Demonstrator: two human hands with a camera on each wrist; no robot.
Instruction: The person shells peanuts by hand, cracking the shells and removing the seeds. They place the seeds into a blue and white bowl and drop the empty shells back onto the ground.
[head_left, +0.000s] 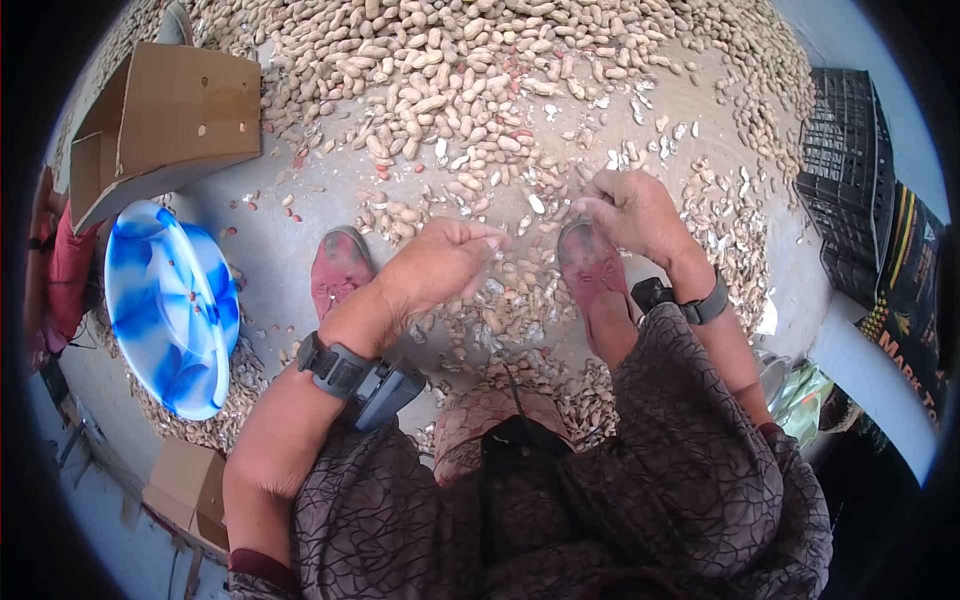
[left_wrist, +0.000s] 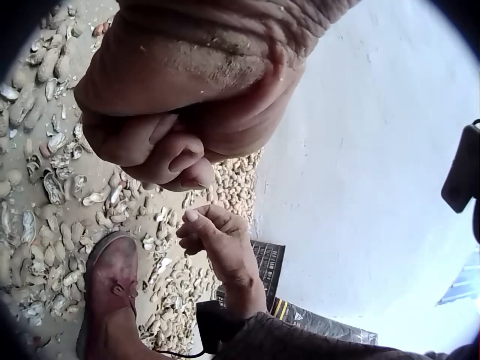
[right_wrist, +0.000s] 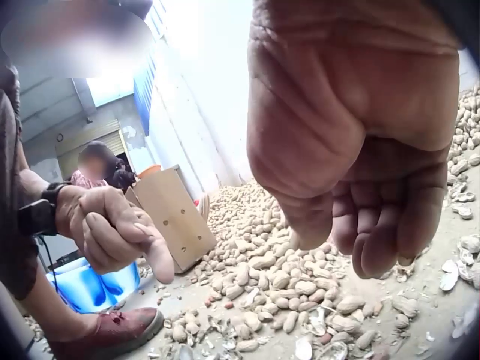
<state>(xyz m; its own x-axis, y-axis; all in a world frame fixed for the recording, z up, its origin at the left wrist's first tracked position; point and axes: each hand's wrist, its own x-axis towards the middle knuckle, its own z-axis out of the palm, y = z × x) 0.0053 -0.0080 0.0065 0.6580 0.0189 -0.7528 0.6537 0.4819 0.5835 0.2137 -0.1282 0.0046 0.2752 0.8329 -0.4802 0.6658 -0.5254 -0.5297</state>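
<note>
The left hand [head_left: 440, 262] is held above the floor between the two shoes, palm side turned inward. In the left wrist view its fingers [left_wrist: 161, 154] curl toward the palm, with nothing visible in them; the inside of the palm is hidden. The right hand [head_left: 640, 215] hangs just above and beside the toe of the right shoe [head_left: 592, 262]. Its fingers [right_wrist: 375, 225] bend loosely in the right wrist view, and no object shows in them. The hands are apart. Below them lie whole peanuts [head_left: 430, 110] and broken shells [head_left: 500, 310].
A large peanut heap spreads across the far floor. At left stand a cardboard box [head_left: 190, 105] and a blue-and-white basin [head_left: 165, 310]. A black crate [head_left: 848, 170] and a printed black sack [head_left: 910, 290] line the right side. Another person [right_wrist: 94, 166] is in the background.
</note>
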